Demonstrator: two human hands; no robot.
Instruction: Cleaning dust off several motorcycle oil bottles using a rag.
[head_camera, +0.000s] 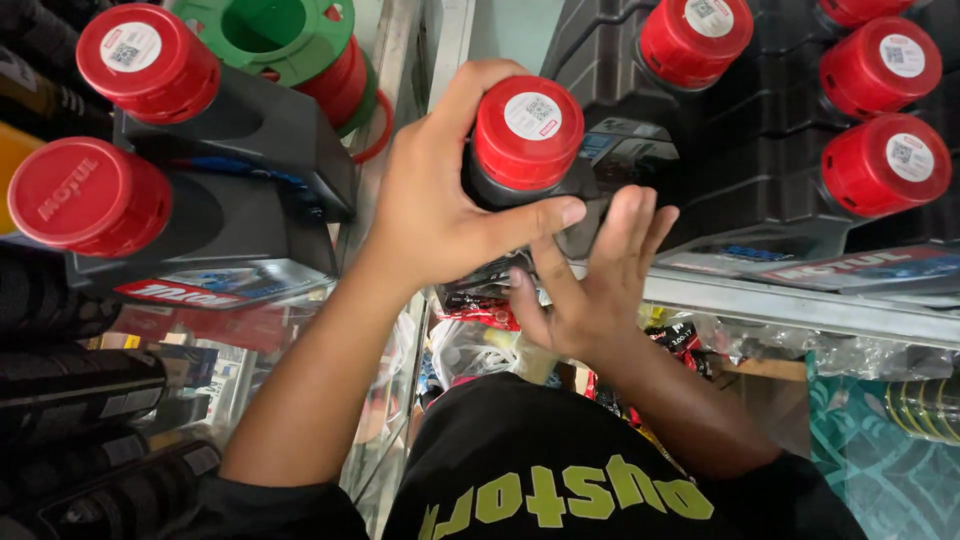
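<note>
Left hand (440, 205) has its fingers clamped around the neck of a black oil bottle (530, 180) with a red cap (527, 132), right at the metal shelf (800, 305) edge. Right hand (595, 290) presses the bottle's front, fingers spread flat. More red-capped bottles (880, 165) sit further along that shelf.

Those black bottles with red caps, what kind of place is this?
Probably a shop selling motor oil: rows of black plastic bottles with red caps line a metal-edged glass shelf, with small packaged goods under it.
</note>
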